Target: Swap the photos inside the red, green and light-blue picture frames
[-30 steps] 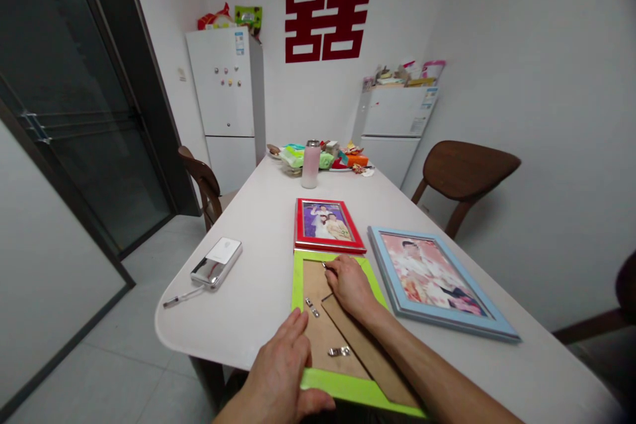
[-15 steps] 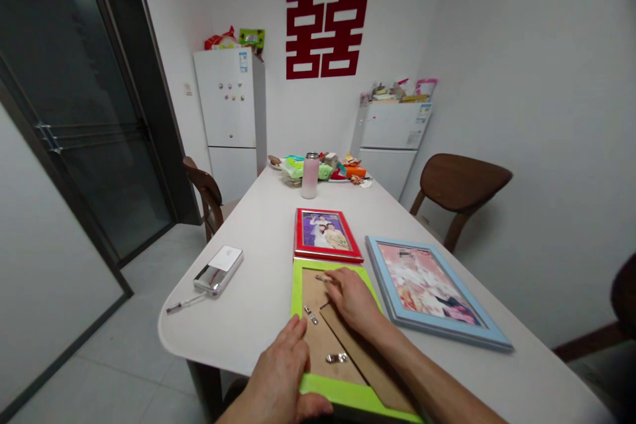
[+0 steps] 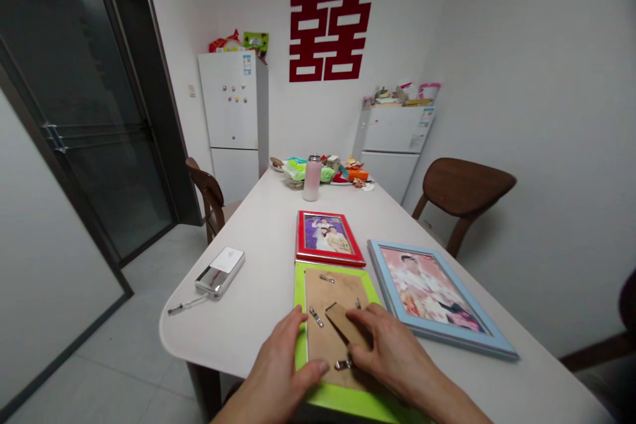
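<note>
A pair of bare hands works over a green picture frame (image 3: 301, 288) lying face down at the near edge of a white table (image 3: 268, 245), its brown backing board (image 3: 325, 344) uppermost. The left hand (image 3: 284, 359) lies open with fingers loosely spread, fingertips along the frame's left rail and thumb across the lower part of the board. The right hand (image 3: 390, 344) has thumb and fingers closed about the brown stand (image 3: 340, 317) on the board; how firmly it grips cannot be told. Small metal clips (image 3: 316, 317) dot the board, the bottom clip (image 3: 342, 365) just beside the right thumb. Handling this well, by judgement, means bearing on the rail with the left palm so the frame stays flat and square to the near edge, easing the stand evenly without twisting it, keeping the thumb clear of the clip's metal, and sparing the thin board any hard pressure. A red-framed picture (image 3: 328, 236) sits just beyond the green frame, a blue-framed picture (image 3: 430, 288) lies by the table's right edge, a silver device (image 3: 221, 271) rests near the left edge, and a pink bottle (image 3: 312, 179) stands toward the far edge.
</note>
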{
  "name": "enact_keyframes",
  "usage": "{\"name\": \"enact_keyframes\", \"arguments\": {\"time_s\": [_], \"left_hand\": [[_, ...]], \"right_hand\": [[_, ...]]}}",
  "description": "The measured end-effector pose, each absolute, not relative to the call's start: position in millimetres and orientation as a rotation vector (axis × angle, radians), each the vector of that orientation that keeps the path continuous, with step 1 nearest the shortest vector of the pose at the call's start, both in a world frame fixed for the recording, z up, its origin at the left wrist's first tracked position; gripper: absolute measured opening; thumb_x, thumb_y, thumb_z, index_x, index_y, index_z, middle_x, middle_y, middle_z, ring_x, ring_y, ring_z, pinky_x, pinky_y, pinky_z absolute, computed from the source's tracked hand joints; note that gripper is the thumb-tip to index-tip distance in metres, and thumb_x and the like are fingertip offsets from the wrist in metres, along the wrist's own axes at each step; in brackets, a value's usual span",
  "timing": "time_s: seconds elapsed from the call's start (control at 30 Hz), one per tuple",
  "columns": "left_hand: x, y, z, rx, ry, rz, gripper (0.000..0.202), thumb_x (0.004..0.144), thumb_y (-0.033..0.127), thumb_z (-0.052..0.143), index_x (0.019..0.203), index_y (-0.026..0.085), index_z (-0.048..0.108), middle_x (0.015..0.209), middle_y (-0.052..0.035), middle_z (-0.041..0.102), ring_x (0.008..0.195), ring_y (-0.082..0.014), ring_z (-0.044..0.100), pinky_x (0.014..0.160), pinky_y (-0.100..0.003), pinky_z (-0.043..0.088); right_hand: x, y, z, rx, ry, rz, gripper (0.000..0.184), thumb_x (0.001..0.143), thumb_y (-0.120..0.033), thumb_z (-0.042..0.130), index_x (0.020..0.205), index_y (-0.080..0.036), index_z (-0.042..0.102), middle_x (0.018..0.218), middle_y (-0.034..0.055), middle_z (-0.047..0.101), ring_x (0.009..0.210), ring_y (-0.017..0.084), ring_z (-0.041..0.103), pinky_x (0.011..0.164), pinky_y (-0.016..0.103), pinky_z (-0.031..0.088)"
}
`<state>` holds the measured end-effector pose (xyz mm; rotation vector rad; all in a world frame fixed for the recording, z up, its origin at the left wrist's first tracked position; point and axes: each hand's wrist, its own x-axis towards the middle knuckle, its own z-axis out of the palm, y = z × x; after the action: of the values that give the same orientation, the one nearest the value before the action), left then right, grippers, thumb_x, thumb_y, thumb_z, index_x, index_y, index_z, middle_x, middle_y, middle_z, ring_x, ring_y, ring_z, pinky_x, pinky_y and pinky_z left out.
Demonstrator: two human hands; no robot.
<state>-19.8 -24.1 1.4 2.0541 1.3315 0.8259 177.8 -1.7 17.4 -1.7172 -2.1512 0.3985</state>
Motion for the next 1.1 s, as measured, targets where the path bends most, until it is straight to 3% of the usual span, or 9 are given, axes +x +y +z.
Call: {"name": "enact_keyframes", "arguments": {"time_s": [0.13,0.27,0.37,0.5,0.73,0.9,1.0,1.1], "left_hand": [[-12.3,-11.4,9.7,1.612,1.19,1.098,0.045,0.071,0.025,0.051,0.113,0.012,0.039,0.112,-0.0124,0.053,0.1,-0.022,0.051,0.086,-0.037,0.04],[-12.3,-1.6,14.0,1.11,0.861,1.131,0.033,0.072,0.029,0.05,0.1,0.012,0.046,0.09,-0.0081,0.064,0.079,-0.0207,0.061,0.07,-0.032,0.047],[-31.8,2.8,14.3,0.935,0.871,1.157,0.029,0.069,0.028,0.056,0.093,0.013,0.05,0.078,-0.0042,0.066,0.071,-0.0206,0.062,0.064,-0.03,0.048],[-69.6,7.9,9.8,0.915,1.028,1.145,0.031,0.067,0.029,0.059,0.093,0.014,0.051,0.071,-0.0019,0.066,0.063,-0.0203,0.063,0.058,-0.029,0.048],[-95.2,12.7,-1.0,0.961,1.121,1.076,0.035,0.066,0.032,0.059,0.095,0.014,0.051,0.075,-0.0026,0.066,0.068,-0.0221,0.063,0.06,-0.03,0.047],[-101.5,16.7,-5.6,1.28,1.384,0.984,0.044,0.068,0.035,0.05,0.104,0.012,0.046,0.09,-0.0065,0.064,0.079,-0.0231,0.061,0.069,-0.033,0.046],[-106.7,19.0,-7.8,1.456,1.579,0.96,0.053,0.066,0.033,0.05,0.112,0.01,0.041,0.102,-0.0112,0.059,0.094,-0.026,0.054,0.083,-0.037,0.038],[-108.6,18.7,-4.3,1.681,1.85,0.834,0.054,0.067,0.03,0.051,0.116,0.012,0.038,0.11,-0.0133,0.053,0.102,-0.0292,0.048,0.087,-0.042,0.032]], "right_hand": [[167.0,-2.8,40.4,-1.731,-2.097,0.392,0.036,0.062,-0.025,0.051,0.096,-0.015,0.06,0.082,0.0075,0.053,0.077,0.019,0.051,0.073,0.031,0.04],[156.0,-9.9,51.7,-1.53,-2.09,0.467,0.036,0.065,-0.026,0.052,0.1,-0.018,0.056,0.087,0.0064,0.054,0.081,0.018,0.051,0.074,0.03,0.04],[172.0,-10.0,39.6,-1.508,-2.038,0.426,0.035,0.073,-0.033,0.045,0.102,-0.017,0.055,0.093,0.0079,0.056,0.08,0.018,0.053,0.073,0.031,0.04],[211.6,-6.0,6.9,-1.808,-1.966,0.303,0.04,0.074,-0.035,0.04,0.102,-0.01,0.056,0.087,0.0121,0.06,0.079,0.022,0.055,0.071,0.033,0.042],[219.1,-5.7,-16.9,-2.057,-1.992,0.247,0.053,0.071,-0.031,0.04,0.117,-0.005,0.043,0.105,0.0169,0.056,0.093,0.026,0.053,0.078,0.035,0.04],[215.2,-2.7,-11.9,-2.057,-1.94,0.283,0.054,0.067,-0.022,0.039,0.117,-0.001,0.041,0.11,0.0194,0.053,0.098,0.028,0.051,0.083,0.036,0.037],[217.2,-2.7,-7.4,-1.991,-1.785,0.397,0.058,0.063,-0.022,0.042,0.118,-0.004,0.039,0.104,0.018,0.057,0.091,0.027,0.055,0.078,0.036,0.04],[214.4,-7.4,2.5,-1.797,-1.451,0.804,0.065,0.061,-0.021,0.043,0.124,-0.012,0.03,0.089,0.0109,0.063,0.072,0.021,0.06,0.066,0.03,0.044]]}}
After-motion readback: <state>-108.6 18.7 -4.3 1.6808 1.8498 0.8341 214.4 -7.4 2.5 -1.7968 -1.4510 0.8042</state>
